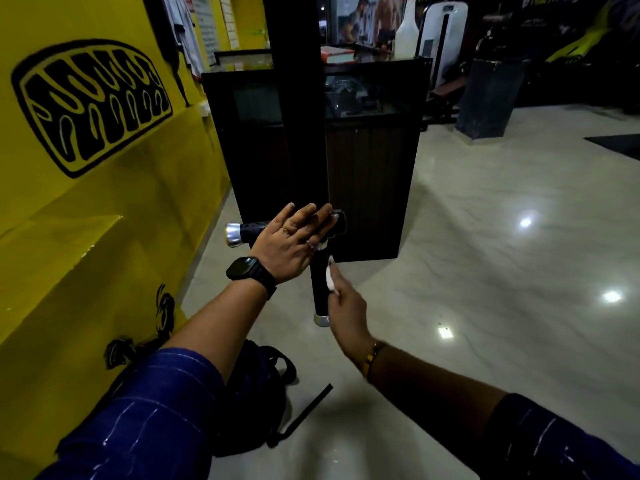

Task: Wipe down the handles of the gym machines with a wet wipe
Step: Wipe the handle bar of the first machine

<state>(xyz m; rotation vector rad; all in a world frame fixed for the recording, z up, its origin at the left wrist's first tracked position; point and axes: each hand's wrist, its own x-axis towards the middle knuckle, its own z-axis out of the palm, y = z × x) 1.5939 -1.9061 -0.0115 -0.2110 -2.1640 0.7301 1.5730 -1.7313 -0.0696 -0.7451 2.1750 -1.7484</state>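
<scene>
left hand (294, 242) lies flat on the side grip (247, 230), fingers straight, not gripping. right hand (346, 306) pinches the wet wipe (329, 277) against the downward grip (318, 292). the handle could swing loose, and the wipe probably misses the far side.

a gym: weight machines (441, 46), bodybuilder poster (372, 15), yellow mural wall (104, 202).

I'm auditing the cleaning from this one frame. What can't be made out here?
Head view only:
horizontal handle: its inner part lies under the left hand.
wet wipe: mostly hidden by the right hand; its size is unclear.
vertical handle: far side faces away.
black post: cut off by the top edge, so the machine type is unknown.
wall notices: blurred, unreadable.
</scene>
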